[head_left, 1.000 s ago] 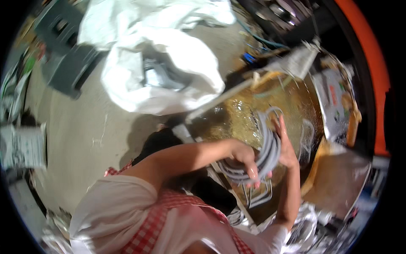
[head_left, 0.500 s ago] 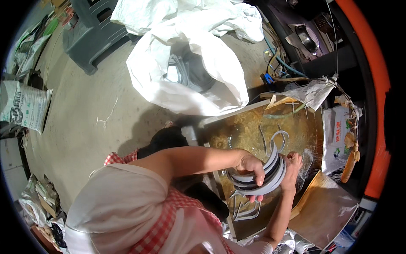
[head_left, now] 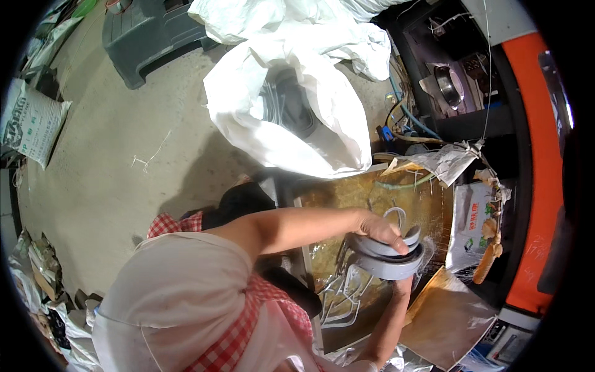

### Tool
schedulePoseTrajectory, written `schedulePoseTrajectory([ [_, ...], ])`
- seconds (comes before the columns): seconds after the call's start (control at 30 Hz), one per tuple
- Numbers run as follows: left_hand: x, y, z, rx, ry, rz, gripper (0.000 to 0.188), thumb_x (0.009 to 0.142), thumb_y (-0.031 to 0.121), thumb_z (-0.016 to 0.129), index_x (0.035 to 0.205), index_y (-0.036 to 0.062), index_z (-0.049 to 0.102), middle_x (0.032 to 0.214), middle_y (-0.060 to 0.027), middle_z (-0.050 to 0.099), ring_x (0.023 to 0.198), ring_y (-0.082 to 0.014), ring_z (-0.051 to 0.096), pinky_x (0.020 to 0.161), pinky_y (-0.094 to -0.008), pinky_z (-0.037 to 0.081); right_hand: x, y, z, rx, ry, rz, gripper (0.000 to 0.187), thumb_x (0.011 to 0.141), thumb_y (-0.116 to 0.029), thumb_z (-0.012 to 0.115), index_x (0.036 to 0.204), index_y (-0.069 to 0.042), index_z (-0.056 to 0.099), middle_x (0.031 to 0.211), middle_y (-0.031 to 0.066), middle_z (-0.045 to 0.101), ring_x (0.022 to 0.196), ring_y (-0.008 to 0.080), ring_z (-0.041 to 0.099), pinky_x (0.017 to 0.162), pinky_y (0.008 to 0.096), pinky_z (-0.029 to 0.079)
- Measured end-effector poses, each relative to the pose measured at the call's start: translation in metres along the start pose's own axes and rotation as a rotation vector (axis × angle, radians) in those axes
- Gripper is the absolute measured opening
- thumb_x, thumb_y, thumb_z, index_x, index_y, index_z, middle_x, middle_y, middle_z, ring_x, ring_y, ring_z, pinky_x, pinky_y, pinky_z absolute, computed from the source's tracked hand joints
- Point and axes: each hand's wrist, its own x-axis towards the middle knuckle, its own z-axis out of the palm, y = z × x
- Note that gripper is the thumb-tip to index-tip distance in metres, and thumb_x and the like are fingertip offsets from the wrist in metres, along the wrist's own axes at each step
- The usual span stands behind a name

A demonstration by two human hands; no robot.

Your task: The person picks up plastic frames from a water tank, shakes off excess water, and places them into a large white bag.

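Observation:
My left hand [head_left: 381, 230] is closed on the upper edge of a stack of curved grey plastic rings [head_left: 389, 268], some with dark inner faces. My right hand [head_left: 404, 284] comes from below to the stack's near side; its fingers are mostly hidden behind the rings. The stack is over a tub of water [head_left: 328, 198] with a brownish bottom. Several thin, bent pale plastic pieces [head_left: 347, 301] lie in the tub left of and below the stack. One curled pale strip [head_left: 395, 215] shows just beyond it.
A large open white sack [head_left: 235, 127] holding grey plastic parts [head_left: 288, 108] stands beyond the tub. A dark grey plastic stool [head_left: 145, 43] is at far left. Orange-and-black machinery [head_left: 527, 235] lines the right, with a brownish board [head_left: 446, 316] beside the tub. A filled bag [head_left: 37, 124] stands left.
The ring stack has turned, and my left hand has moved to its top. My right hand has shifted from the stack's right side to underneath. The whole view has shifted slightly.

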Motion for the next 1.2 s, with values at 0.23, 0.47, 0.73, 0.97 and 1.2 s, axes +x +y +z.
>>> schedulePoseTrajectory([
  [0.23, -0.007, 0.007, -0.012, 0.658, 0.529, 0.480, 0.120, 0.062, 0.054, 0.073, 0.140, 0.0064, -0.003, 0.141, -0.0197, 0.018, 0.130, -0.0323, 0.021, 0.106, -0.0368, 0.022, 0.001, -0.039, 0.001, 0.310, 0.460, 0.135, 0.029, 0.073, -0.004, 0.056, 0.102, 0.001, 0.052, 0.076, 0.0059, 0.053, 0.065, 0.0167, 0.053, 0.061, 0.0281, 0.045],
  [0.47, -0.039, 0.060, 0.004, 0.552, 1.004, 0.307, 0.095, 0.065, 0.018, 0.075, 0.138, 0.0028, 0.016, 0.129, -0.0222, 0.038, 0.106, -0.0279, 0.050, 0.087, -0.0348, 0.044, 0.028, -0.101, 0.025, 0.117, 0.523, -0.091, 0.030, 0.074, -0.009, 0.058, 0.101, 0.001, 0.050, 0.078, 0.0047, 0.053, 0.063, 0.0140, 0.052, 0.055, 0.0273, 0.042],
  [0.73, -0.209, 0.103, -0.028, 0.408, 1.400, 0.561, 0.041, 0.076, 0.001, 0.057, 0.114, 0.0001, 0.042, 0.085, -0.0110, 0.058, 0.057, -0.0159, 0.057, 0.050, -0.0276, 0.049, 0.086, -0.198, 0.138, 0.283, -0.157, -0.368, 0.086, 0.069, -0.032, 0.073, 0.134, 0.000, 0.027, 0.128, 0.0158, 0.041, 0.117, 0.0229, 0.040, 0.093, 0.0345, 0.035],
  [0.97, -0.335, 0.099, -0.028, 0.141, 1.448, -0.181, 0.008, 0.078, 0.003, 0.049, 0.084, -0.0031, 0.050, 0.068, -0.0131, 0.054, 0.052, -0.0221, 0.057, 0.045, -0.0349, 0.050, 0.175, -0.135, 0.218, -0.482, 0.234, -0.287, 0.059, 0.071, -0.021, 0.068, 0.121, 0.000, 0.045, 0.104, 0.0266, 0.057, 0.098, 0.0371, 0.056, 0.084, 0.0371, 0.043],
  [1.2, -0.299, 0.130, -0.116, 0.477, 1.015, -0.931, 0.020, 0.078, 0.014, 0.053, 0.088, -0.0022, 0.059, 0.070, -0.0185, 0.059, 0.062, -0.0273, 0.060, 0.054, -0.0415, 0.051, 0.160, -0.155, 0.227, -0.042, 0.248, -0.542, 0.024, 0.077, -0.004, 0.055, 0.099, 0.005, 0.057, 0.082, 0.0210, 0.062, 0.075, 0.0247, 0.061, 0.070, 0.0311, 0.045],
])
